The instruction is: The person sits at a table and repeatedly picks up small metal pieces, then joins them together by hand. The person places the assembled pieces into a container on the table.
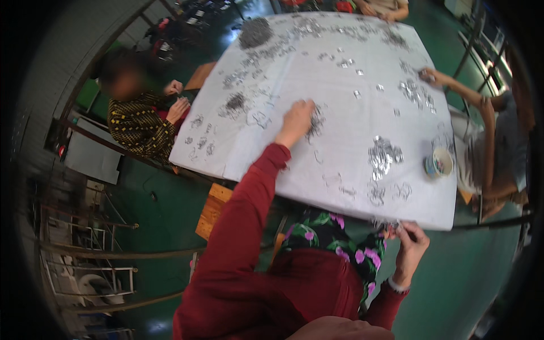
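Observation:
My left hand [296,121] reaches over the white-covered table, its fingers curled down at the edge of a small heap of dark, thin wire-like pieces [316,123]. What is between those fingertips is hidden. Close to the table's front edge, above my lap, my right hand [412,245] is closed in a pinch on some small silver metal pieces [391,228]. Their exact kind is too small to tell. A cluster of shiny flat silver pieces [384,157] lies on the table ahead of my right hand, with little groups of dark wire pieces [376,194] nearer the edge.
A white tub [439,163] stands at the table's right side. A large grey heap [255,33] sits at the far left corner. Co-workers' hands are at the left [178,105], right [433,77] and far edges. A wooden stool [214,211] stands left of me.

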Demonstrator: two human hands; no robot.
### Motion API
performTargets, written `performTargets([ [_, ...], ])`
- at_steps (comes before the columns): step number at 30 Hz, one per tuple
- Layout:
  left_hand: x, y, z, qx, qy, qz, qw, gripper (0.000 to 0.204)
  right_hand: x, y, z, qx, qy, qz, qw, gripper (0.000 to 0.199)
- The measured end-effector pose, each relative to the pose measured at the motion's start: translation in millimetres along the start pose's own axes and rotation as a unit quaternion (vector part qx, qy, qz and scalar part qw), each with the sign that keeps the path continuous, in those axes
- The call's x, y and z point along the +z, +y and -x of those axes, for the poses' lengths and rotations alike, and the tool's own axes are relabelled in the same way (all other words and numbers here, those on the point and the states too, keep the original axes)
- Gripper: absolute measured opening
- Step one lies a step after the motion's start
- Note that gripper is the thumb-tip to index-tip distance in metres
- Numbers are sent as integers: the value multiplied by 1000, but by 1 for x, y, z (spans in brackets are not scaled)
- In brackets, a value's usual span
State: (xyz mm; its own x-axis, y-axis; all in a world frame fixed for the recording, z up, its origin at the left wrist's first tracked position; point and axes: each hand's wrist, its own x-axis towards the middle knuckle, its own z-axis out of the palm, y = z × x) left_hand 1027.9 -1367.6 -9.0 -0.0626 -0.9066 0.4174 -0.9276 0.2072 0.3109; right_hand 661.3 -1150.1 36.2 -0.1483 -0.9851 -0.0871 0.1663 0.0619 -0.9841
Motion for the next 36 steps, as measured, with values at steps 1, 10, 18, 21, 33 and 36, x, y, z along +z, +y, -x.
performTargets([
  [1,1,-3,-3,-30,-12,16,999,10,-1,0,0,2,7,0,1000,9],
  [10,37,-79,13,-92,-71,-12,993,32,-10,15,10,-27,-14,-51,998,12],
  [18,1,-65,-34,-107,-84,-112,984,18,-13,17,19,-38,2,-51,998,14],
  [21,13,-70,-39,-112,-110,-259,953,15,-12,20,19,-22,4,-51,998,14],
  [33,-11,197,97,-58,-432,650,623,10,-10,45,18,47,63,-87,993,16],
  [36,3,216,118,-16,-396,646,652,12,-9,48,19,41,64,-103,992,11],
])
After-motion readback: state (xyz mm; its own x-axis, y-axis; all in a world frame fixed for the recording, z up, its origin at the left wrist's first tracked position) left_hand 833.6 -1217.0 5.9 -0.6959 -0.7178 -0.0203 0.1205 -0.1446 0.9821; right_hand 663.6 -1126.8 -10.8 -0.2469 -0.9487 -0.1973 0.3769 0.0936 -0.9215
